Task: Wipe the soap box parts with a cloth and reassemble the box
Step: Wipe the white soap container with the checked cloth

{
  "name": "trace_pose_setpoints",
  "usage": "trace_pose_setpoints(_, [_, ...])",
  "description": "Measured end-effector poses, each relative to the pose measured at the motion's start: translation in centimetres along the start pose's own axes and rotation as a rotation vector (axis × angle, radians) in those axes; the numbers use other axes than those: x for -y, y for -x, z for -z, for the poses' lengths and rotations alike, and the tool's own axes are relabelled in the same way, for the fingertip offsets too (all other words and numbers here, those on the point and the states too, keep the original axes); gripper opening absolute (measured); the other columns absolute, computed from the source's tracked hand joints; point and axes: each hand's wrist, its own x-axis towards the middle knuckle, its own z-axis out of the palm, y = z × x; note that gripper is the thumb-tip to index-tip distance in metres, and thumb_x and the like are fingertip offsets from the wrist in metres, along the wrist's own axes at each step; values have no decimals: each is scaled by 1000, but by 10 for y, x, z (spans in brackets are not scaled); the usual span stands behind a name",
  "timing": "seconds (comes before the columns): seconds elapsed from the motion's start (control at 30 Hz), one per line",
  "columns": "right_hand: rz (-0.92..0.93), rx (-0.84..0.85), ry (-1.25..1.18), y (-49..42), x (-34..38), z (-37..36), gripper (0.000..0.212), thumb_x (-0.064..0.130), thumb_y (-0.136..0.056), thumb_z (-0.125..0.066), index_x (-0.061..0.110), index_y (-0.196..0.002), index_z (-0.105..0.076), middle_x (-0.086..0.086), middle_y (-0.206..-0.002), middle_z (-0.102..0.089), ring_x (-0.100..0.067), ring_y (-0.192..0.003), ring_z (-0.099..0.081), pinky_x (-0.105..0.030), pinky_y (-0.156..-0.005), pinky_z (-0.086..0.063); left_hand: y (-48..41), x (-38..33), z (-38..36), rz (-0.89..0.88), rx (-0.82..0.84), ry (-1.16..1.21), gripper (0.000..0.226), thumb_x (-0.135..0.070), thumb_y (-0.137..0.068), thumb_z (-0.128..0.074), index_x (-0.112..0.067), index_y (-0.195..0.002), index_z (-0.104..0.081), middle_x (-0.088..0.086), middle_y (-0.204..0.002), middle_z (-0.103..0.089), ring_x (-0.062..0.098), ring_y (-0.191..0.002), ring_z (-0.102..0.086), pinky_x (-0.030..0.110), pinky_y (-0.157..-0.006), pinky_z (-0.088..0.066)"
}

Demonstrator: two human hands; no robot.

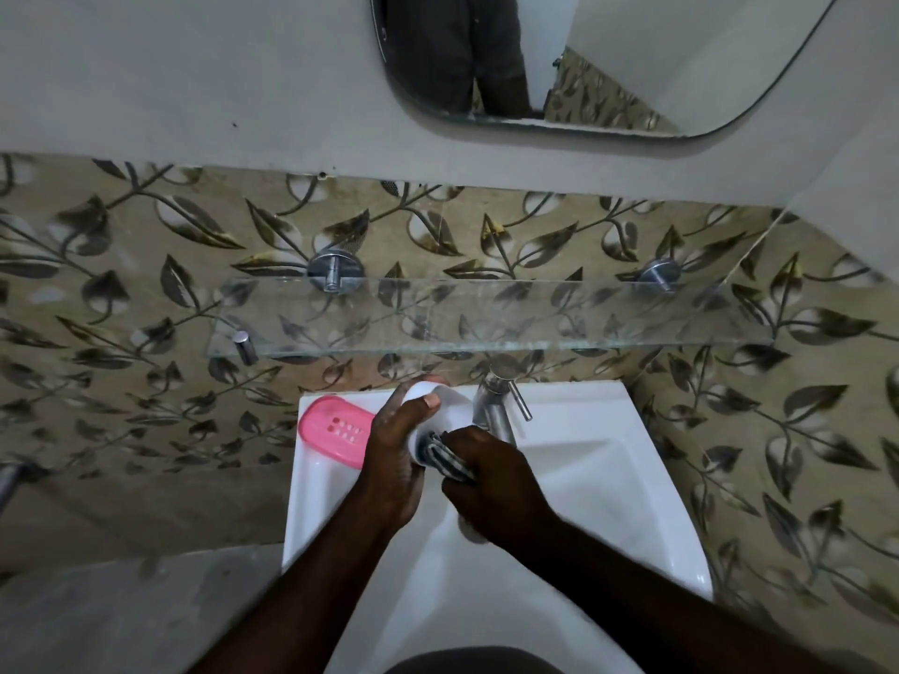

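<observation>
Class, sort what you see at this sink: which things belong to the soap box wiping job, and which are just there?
In the job: white box part, held by the left hand; cloth, gripped by the right hand; pink tray, on the sink.
Just there: tap; glass shelf; mirror.

white shell (453,405) against cloth (445,458) (pink tray (334,429))

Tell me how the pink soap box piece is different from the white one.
The pink piece lies on the sink rim; the left hand holds the white piece. The pink piece has holes; none show on the white piece. The cloth in the right hand touches the white piece, not the pink. Both look rounded.
</observation>
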Motion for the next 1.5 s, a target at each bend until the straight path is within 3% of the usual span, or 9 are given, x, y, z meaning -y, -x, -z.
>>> trace_pose_setpoints(0.17, [-50, -49, -298, 6, 32, -4, 10, 17, -68, -64, 14, -78, -65, 1, -83, -65, -10, -75, -62, -29, -69, -50, 2, 0, 1, 26, 16, -50, 51, -29, -62, -71, -4, -107, -66, 12, -78, -66, 22, -65, -64, 26, -57, -52])
trace_pose_setpoints(0.3, [35, 31, 3, 5, -2, -9, 33, 17, -70, -59, 21, -102, -67, 1, -99, -66, -15, -92, -61, -25, -78, -47, -2, 4, 3, -34, -15, -87, 50, -24, -62, -71, -5, -108, -67, 16, -94, -66, 30, -85, -63, 37, -78, -49])
trace_pose_setpoints(0.47, [-61, -6, -210, 5, 13, -2, 2, 18, -72, -61, 20, -73, -61, 5, -79, -66, -12, -77, -65, -32, -70, -52, 4, 17, 1, -45, 30, -183, 50, -30, -65, -71, -7, -108, -64, 15, -89, -64, 30, -81, -60, 34, -72, -50])
trace_pose_setpoints(0.73, [111, 9, -12, 11, -18, -11, 46, 19, -70, -58, 23, -116, -63, 5, -114, -64, -14, -101, -61, -25, -84, -50, 3, -1, -5, -1, 13, -110, 35, -26, -59, -71, -15, -92, -71, 9, -85, -68, 26, -81, -64, 35, -73, -49])
trace_pose_setpoints(0.93, [-50, -83, -399, 12, 22, -10, 12, 22, -65, -57, 21, -75, -64, 7, -78, -64, -8, -72, -62, -29, -68, -51, 3, 4, -1, -54, 1, -155, 38, -25, -68, -71, -11, -103, -69, 10, -86, -69, 26, -75, -65, 32, -68, -52])
trace_pose_setpoints(1.1, [125, -50, -41, 9, -7, -16, 36, 18, -74, -62, 26, -109, -62, 8, -105, -65, -13, -95, -61, -23, -79, -47, 1, -3, -4, 42, -36, -47, 30, -20, -67, -69, -12, -96, -69, 9, -84, -69, 23, -76, -66, 30, -66, -51])
trace_pose_setpoints(1.2, [108, -60, 83, 4, -22, -16, 27, 27, -83, -63, 28, -111, -61, 9, -104, -66, -15, -96, -61, -22, -79, -44, -2, -9, -2, 187, -24, -152, 50, -34, -66, -69, -13, -111, -67, 10, -99, -68, 25, -84, -66, 31, -67, -48])
trace_pose_setpoints(1.33, [-42, -35, -200, 5, -14, -18, 6, 25, -84, -64, 23, -91, -63, 2, -73, -63, -21, -66, -61, -35, -60, -50, -5, -22, 5, 292, 24, -163, 58, -55, -77, -59, -16, -120, -63, 14, -105, -70, 31, -93, -64, 42, -77, -48])
trace_pose_setpoints(1.5, [-195, 13, -556, -1, -4, -2, 13, 9, -80, -72, 22, -81, -69, 13, -66, -67, 1, -62, -60, -21, -62, -48, -4, -3, 14, 126, 60, -347, 81, -70, -70, -65, -20, -132, -54, 13, -115, -69, 29, -102, -67, 45, -84, -54])
